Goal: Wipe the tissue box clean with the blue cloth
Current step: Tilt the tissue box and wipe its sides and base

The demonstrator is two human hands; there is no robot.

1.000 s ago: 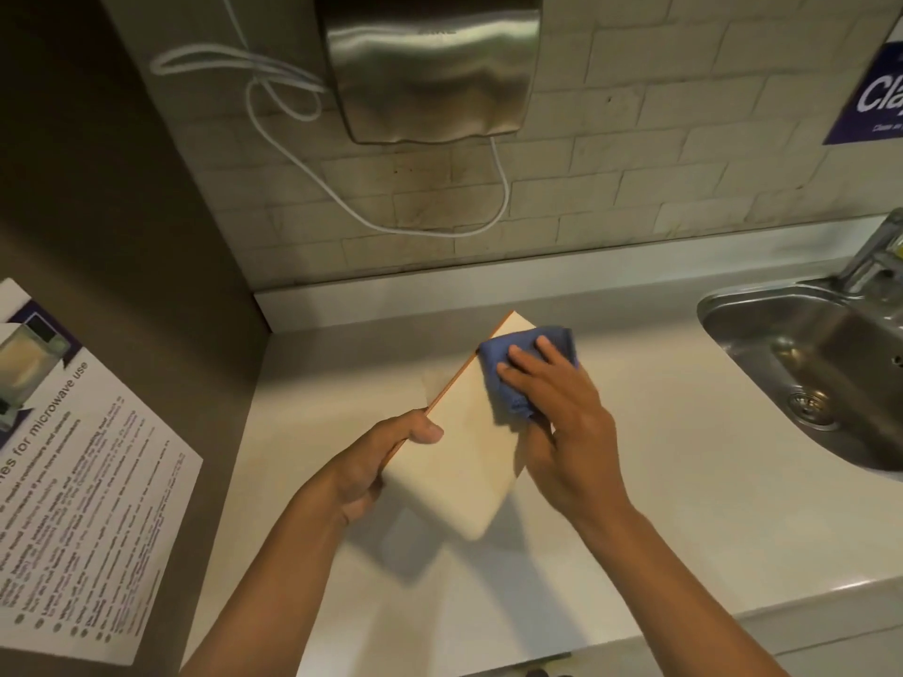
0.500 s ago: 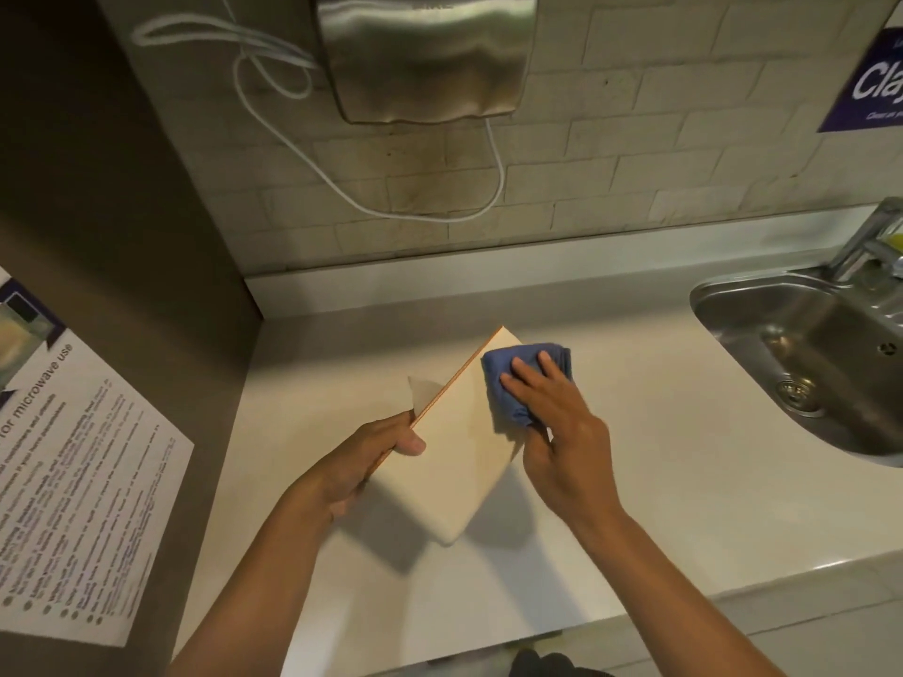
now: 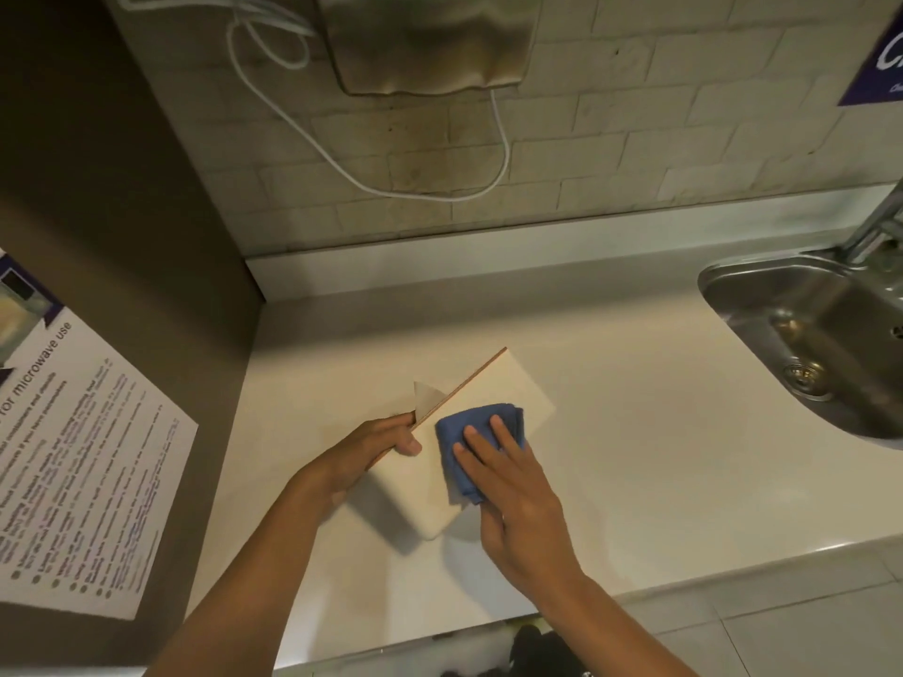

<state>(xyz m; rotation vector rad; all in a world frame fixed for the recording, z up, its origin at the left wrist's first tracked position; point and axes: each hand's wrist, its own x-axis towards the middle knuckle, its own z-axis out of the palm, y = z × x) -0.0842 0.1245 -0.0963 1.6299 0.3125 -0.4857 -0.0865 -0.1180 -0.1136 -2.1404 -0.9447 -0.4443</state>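
A cream tissue box [image 3: 498,383] with an orange-brown edge lies tipped on the white counter [image 3: 635,456], a tissue corner [image 3: 426,397] poking out on its left side. My left hand [image 3: 376,452] grips the box's left edge, thumb on the broad face. A folded blue cloth [image 3: 469,427] lies on that face near the middle. My right hand [image 3: 508,491] presses the cloth down with straight fingers spread over it.
A steel sink [image 3: 821,334] with a tap [image 3: 879,222] sits at the right. A metal dispenser [image 3: 425,41] and a white cable [image 3: 440,193] hang on the tiled wall behind. A printed microwave notice [image 3: 78,461] covers the brown panel at the left.
My right hand has slid the blue cloth from the box's far corner toward the near middle of the face. My left hand keeps its grip on the left edge.
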